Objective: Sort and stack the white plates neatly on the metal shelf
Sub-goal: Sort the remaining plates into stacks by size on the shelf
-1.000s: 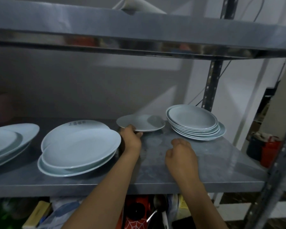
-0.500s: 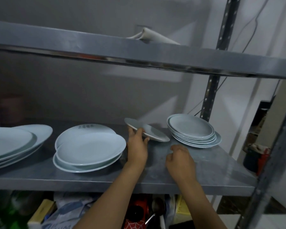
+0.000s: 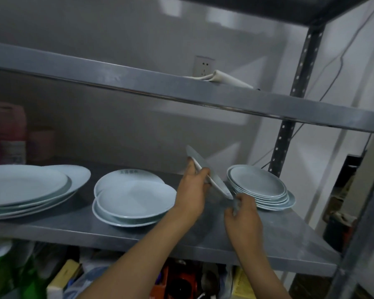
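Left hand (image 3: 192, 186) clamped on steeply tilted plate (image 3: 207, 173); right hand (image 3: 243, 209) curled, contents unclear. Could slip, chipping the stack (image 3: 259, 186) below.

Left hand (image 3: 192, 190): bare, no glove, ring or watch seen. Right hand (image 3: 244, 214): bare, likewise. Both forearms bare to frame edge; no sleeve in view. Fine detail blurred.
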